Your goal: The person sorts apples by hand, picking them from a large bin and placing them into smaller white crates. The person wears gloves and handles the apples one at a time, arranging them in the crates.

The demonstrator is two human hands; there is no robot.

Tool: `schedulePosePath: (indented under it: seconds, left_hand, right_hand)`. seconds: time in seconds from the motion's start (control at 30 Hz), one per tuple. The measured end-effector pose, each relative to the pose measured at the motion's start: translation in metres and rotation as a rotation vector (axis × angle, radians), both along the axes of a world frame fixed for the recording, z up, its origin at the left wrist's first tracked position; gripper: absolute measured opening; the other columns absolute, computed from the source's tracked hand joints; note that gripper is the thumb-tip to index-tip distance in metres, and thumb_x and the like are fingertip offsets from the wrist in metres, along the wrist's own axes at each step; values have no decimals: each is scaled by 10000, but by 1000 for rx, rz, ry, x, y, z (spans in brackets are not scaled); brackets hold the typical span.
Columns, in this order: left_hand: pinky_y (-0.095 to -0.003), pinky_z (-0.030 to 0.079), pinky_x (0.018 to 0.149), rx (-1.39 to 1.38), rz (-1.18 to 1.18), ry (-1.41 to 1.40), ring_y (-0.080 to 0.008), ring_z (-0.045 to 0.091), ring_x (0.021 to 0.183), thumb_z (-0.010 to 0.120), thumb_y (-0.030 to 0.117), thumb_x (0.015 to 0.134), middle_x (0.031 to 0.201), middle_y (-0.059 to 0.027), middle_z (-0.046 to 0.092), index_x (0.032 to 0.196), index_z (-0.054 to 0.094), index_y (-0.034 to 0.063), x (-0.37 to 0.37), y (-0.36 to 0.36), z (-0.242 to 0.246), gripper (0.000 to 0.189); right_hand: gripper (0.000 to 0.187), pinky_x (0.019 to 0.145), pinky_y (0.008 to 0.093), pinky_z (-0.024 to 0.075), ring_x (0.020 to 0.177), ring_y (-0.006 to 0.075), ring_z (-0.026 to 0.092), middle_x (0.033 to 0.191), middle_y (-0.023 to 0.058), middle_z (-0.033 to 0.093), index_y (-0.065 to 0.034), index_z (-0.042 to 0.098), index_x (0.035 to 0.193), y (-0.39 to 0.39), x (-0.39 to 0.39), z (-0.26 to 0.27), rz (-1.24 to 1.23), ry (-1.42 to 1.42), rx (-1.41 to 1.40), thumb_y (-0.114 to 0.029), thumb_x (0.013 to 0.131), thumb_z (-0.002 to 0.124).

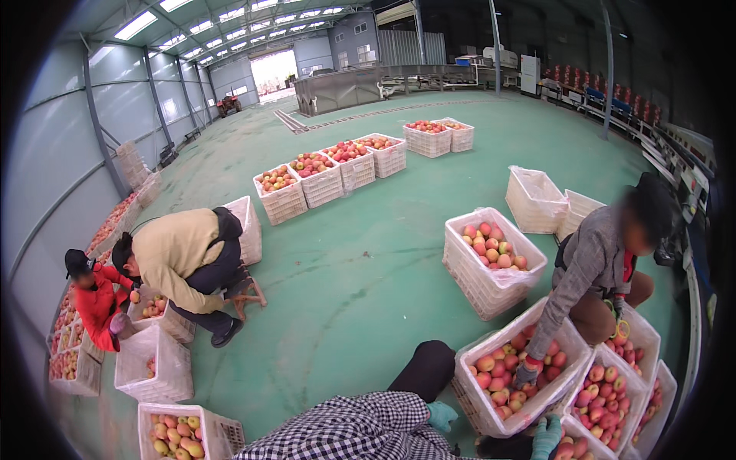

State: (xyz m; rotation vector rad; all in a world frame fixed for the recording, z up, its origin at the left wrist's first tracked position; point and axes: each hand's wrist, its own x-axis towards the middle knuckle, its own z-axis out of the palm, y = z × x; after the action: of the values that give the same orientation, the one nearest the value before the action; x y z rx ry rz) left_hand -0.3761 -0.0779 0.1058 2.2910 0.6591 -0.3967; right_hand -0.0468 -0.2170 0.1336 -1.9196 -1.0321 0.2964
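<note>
My left hand, in a teal glove, hangs beside a white plastic crate holding red and yellow apples. Whether its fingers grip anything does not show. At the lower right, my right hand, also gloved in teal, is at the near side of a smaller-looking crate of apples. Its fingers are partly hidden, so any hold is unclear. My checked sleeve and dark-clad knee fill the bottom middle. Opposite me, a co-worker's gloved hand reaches among the apples in the first crate.
The co-worker in a grey jacket bends over more apple crates at right. A lined crate of apples stands ahead. Two people work at crates on the left. Another apple crate sits lower left on the green floor.
</note>
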Motion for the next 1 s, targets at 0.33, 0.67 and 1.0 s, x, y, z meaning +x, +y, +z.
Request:
schedulePosePath:
  seconds: [0.33, 0.67, 1.0]
  left_hand:
    - [-481, 483, 790, 18, -45, -37, -363, 623, 940, 671, 318, 722, 997, -167, 652, 1003, 634, 68, -2, -1, -7, 378]
    - [-478, 480, 804, -10, -70, -22, -364, 620, 955, 667, 335, 721, 1009, -169, 653, 1016, 635, 62, 3, 0, -14, 403]
    - [-462, 496, 840, -86, -138, 116, -366, 632, 964, 619, 402, 792, 1041, -196, 661, 1065, 638, 59, 12, 4, -34, 439]
  right_hand:
    - [83, 734, 397, 486, 725, 280, 585, 795, 147, 637, -21, 624, 864, -4, -5, -15, 18, -328, -155, -45, 789, 648]
    - [388, 974, 411, 437, 1118, 304, 566, 1198, 203, 597, -100, 599, 1211, -5, -37, 59, 104, -354, -505, -271, 865, 636]
    - [181, 689, 357, 485, 717, 258, 598, 772, 142, 618, 5, 611, 922, 34, -6, 27, 116, 31, -110, -156, 839, 614]
